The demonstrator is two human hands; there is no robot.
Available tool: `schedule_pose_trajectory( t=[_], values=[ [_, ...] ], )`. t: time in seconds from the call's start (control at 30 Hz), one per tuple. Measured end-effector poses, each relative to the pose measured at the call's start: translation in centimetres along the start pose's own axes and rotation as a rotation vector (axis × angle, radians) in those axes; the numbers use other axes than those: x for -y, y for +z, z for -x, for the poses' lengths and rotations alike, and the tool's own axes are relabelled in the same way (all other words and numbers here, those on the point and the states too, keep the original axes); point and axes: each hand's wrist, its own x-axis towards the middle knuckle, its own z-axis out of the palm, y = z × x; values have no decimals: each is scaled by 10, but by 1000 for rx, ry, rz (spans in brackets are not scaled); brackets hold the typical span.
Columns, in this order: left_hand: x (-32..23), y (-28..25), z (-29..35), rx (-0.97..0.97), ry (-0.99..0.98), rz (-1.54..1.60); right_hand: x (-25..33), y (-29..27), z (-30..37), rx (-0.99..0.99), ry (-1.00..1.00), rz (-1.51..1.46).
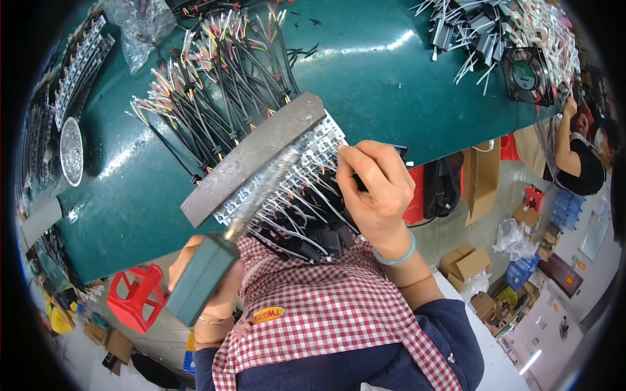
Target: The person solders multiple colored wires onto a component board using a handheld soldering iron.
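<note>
My left hand [218,293] is wrapped round the green handle of a soldering gun [205,277]. Its metal barrel, smeared by motion, slants up over a strip of white circuit boards [329,133], with the tip near the strip's upper right end. My right hand [377,189] is closed in a pinch at that same end; what lies between its fingertips is too small to make out. A grey metal bar [254,159] lies along the strip's far side. From the near side, thin wires lead down to black connector boxes [332,238] by my apron.
Bundles of black cables [228,85] with stripped coloured ends lie beyond the bar. An oval metal dish [72,151] and more circuit strips [81,72] are at left. A black fan [527,75] stands at right beside white-wired parts [476,32]. Another person [574,153] sits at far right.
</note>
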Motion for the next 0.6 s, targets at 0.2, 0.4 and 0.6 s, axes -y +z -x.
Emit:
schedule_pose_trajectory(
  t=[0.2, 0.4, 0.6],
  values=[
    [30, -82, -26, -1003, 94, 991, 7, -7, -7, 21, 46, -30],
    [88, -184, -80, -591, 18, 562, 0, -26, -8, 138, 122, -79],
    [104, -186, -47, -292, 1, 1137, -44, -44, -44, -28, 100, 20]
  ],
)
